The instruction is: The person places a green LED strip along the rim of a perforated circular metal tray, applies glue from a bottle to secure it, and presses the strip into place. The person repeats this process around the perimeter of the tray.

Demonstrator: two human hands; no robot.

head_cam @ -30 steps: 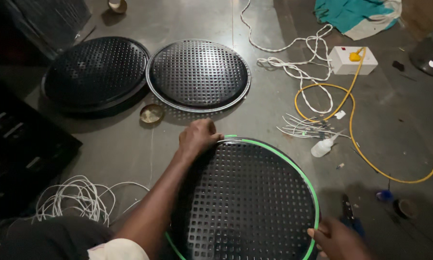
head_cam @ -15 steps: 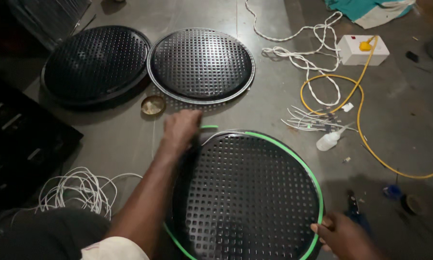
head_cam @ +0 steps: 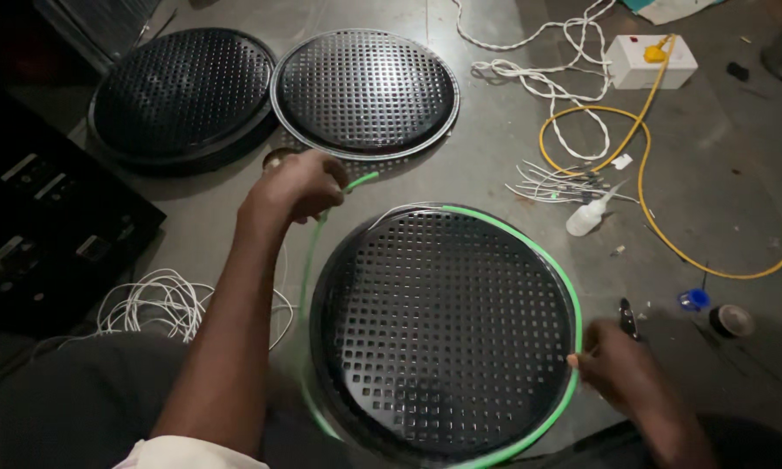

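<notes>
**Inspector:** Head view. State of the hands?

**Assistant:** The left hand [head_cam: 294, 187] is closed on a green strip [head_cam: 573, 295], pinching its loose end up off the floor, beyond the upper left of the near grille. The right hand [head_cam: 621, 373] is closed at the right rim of the black perforated grille [head_cam: 443, 330], fingertips pressing the strip there.

**Inspector:** Where does the strip lie?

**Assistant:** It is seated along the top and right rim; on the left it stands clear of the rim in a loose arc.

**Inspector:** Containers?

**Assistant:** A small white bottle [head_cam: 587, 217] lies on its side beside cut wire pieces [head_cam: 552, 182]; contents cannot be told. A small round tin [head_cam: 278, 158] sits half hidden behind the left hand.

**Inspector:** Packages, boxes?

**Assistant:** A white switch box [head_cam: 647, 65] at top right, with a yellow cable [head_cam: 643, 187] running from it. Two more round grilles [head_cam: 365, 91] lie side by side at the top.
</notes>
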